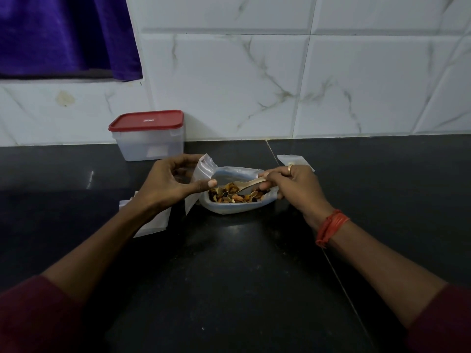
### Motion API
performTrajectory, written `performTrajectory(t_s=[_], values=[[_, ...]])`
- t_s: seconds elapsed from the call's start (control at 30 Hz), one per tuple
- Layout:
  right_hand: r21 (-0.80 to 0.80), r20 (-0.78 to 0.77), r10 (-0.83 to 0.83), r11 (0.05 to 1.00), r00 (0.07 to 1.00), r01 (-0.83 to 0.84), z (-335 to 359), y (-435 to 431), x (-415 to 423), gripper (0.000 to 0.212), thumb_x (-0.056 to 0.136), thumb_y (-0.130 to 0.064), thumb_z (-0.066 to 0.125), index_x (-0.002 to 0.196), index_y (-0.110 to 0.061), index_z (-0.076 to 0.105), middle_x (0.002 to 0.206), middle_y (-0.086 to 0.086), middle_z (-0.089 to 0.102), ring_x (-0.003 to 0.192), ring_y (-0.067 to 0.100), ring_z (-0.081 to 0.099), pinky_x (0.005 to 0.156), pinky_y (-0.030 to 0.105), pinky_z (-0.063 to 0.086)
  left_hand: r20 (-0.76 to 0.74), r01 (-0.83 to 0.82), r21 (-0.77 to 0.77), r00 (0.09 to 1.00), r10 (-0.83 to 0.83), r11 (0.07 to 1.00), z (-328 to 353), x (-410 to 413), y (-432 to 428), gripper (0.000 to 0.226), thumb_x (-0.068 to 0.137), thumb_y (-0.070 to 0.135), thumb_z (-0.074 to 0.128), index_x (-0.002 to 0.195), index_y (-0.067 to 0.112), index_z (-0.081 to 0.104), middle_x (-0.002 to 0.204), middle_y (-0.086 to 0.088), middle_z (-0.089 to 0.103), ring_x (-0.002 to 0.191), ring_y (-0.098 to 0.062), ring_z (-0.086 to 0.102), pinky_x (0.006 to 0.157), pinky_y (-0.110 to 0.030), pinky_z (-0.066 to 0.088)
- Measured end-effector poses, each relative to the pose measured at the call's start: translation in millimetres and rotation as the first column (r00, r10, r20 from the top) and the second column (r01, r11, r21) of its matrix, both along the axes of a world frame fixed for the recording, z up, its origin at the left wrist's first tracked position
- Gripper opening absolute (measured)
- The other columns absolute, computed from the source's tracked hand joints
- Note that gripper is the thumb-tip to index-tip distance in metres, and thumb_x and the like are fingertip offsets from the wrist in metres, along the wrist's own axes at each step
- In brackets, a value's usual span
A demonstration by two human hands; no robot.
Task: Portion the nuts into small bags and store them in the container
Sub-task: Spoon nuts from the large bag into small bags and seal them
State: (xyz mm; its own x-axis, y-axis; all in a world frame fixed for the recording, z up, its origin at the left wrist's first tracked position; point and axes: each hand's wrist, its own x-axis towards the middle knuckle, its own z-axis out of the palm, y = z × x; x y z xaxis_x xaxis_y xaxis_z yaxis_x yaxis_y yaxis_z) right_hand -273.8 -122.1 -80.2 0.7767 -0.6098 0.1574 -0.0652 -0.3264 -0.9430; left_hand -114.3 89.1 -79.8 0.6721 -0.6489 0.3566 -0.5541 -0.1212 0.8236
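A large clear bag (229, 208) lies open on the black counter with mixed nuts (239, 197) inside. My right hand (293, 184) grips a wooden spoon (248, 183) whose bowl carries nuts above the pile. My left hand (170, 182) pinches a small zip bag (202, 171) just left of the big bag, holding its mouth upward. The storage container (149, 142), translucent with a red lid on it, stands at the back left against the wall.
Flat small bags lie on the counter: some under my left forearm (155, 220) and one behind my right hand (290, 159). A marble-tiled wall (305, 85) bounds the counter at the back. A purple curtain (63, 34) hangs top left.
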Motion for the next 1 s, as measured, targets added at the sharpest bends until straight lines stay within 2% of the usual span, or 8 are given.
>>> performTrajectory(t_s=[0.1, 0.2, 0.37, 0.43, 0.53, 0.63, 0.8, 1.0], values=[[-0.034, 0.032, -0.049, 0.998, 0.998, 0.050, 1, -1, -1, 0.017, 0.094, -0.014, 0.062, 0.092, -0.017, 0.079, 0.073, -0.003, 0.077, 0.072, 0.007, 0.073, 0.061, 0.016, 0.050, 0.036, -0.004, 0.018, 0.999, 0.003, 1.000, -1, 0, 1, 0.060, 0.063, 0.041, 0.083, 0.120, 0.033, 0.063, 0.112, 0.010, 0.069, 0.100, -0.003, 0.067, 0.081, -0.023, 0.057], [-0.050, 0.063, -0.082, 0.995, 0.995, 0.085, 0, -4, 0, 0.016, 0.092, -0.017, 0.064, 0.090, -0.019, 0.080, 0.072, -0.005, 0.076, 0.073, 0.001, 0.071, 0.072, 0.023, 0.052, 0.067, -0.011, 0.032, 0.998, 0.009, 0.999, -1, 0, 0, 0.063, 0.065, 0.038, 0.084, 0.124, 0.028, 0.063, 0.114, 0.009, 0.069, 0.102, -0.005, 0.067, 0.085, -0.025, 0.058], [-0.002, 0.148, -0.110, 0.994, 0.983, 0.111, 4, -5, 0, 0.020, 0.093, -0.017, 0.063, 0.083, -0.024, 0.079, 0.072, -0.002, 0.076, 0.066, 0.003, 0.066, 0.062, 0.021, 0.047, 0.133, -0.013, 0.073, 0.991, 0.003, 0.997, -1, 0, 0, 0.077, 0.062, 0.052, 0.088, 0.129, 0.023, 0.062, 0.117, 0.006, 0.068, 0.104, -0.008, 0.066, 0.089, -0.031, 0.058], [0.029, 0.193, -0.113, 0.994, 0.975, 0.110, 8, -5, -2, 0.020, 0.094, -0.016, 0.062, 0.085, -0.023, 0.079, 0.073, -0.001, 0.076, 0.063, 0.005, 0.064, 0.060, 0.020, 0.047, 0.172, -0.018, 0.100, 0.985, 0.001, 0.995, -1, 1, 1, 0.086, 0.057, 0.065, 0.080, 0.130, 0.025, 0.062, 0.119, 0.006, 0.068, 0.105, -0.007, 0.065, 0.088, -0.030, 0.058], [0.093, 0.265, -0.104, 0.992, 0.959, 0.082, 12, -2, -4, 0.020, 0.095, -0.015, 0.061, 0.087, -0.021, 0.078, 0.075, 0.003, 0.076, 0.065, 0.014, 0.064, 0.061, 0.023, 0.047, 0.207, -0.019, 0.117, 0.978, -0.005, 0.993, -2, 1, 1, 0.089, 0.055, 0.069, 0.075, 0.132, 0.026, 0.061, 0.120, 0.006, 0.068, 0.105, -0.007, 0.065, 0.089, -0.034, 0.058], [0.107, 0.295, -0.039, 0.994, 0.955, 0.008, 11, 7, -4, 0.021, 0.097, -0.012, 0.059, 0.091, -0.018, 0.078, 0.076, 0.004, 0.076, 0.065, 0.019, 0.062, 0.064, 0.025, 0.051, 0.217, -0.016, 0.117, 0.976, -0.010, 0.993, -3, 1, 1, 0.089, 0.056, 0.069, 0.075, 0.133, 0.026, 0.061, 0.119, 0.006, 0.069, 0.105, -0.007, 0.065, 0.089, -0.037, 0.059], [0.041, 0.262, 0.098, 0.993, 0.960, -0.112, 8, 22, -3, 0.016, 0.098, -0.016, 0.061, 0.101, -0.023, 0.075, 0.084, -0.001, 0.078, 0.059, 0.008, 0.060, 0.067, 0.026, 0.055, 0.223, -0.001, 0.107, 0.974, -0.023, 0.994, -2, 0, 0, 0.087, 0.057, 0.069, 0.074, 0.132, 0.027, 0.062, 0.118, 0.008, 0.069, 0.105, -0.005, 0.065, 0.089, -0.033, 0.058], [-0.280, 0.185, 0.371, 0.907, 0.910, -0.313, 6, 22, -4, 0.025, 0.091, -0.012, 0.070, 0.110, -0.029, 0.073, 0.106, -0.005, 0.076, 0.096, 0.012, 0.072, 0.081, 0.027, 0.059, 0.207, 0.000, 0.075, 0.978, -0.015, 0.997, -1, 0, 1, 0.078, 0.059, 0.065, 0.076, 0.126, 0.029, 0.064, 0.113, 0.013, 0.071, 0.103, -0.001, 0.066, 0.090, -0.029, 0.057]])
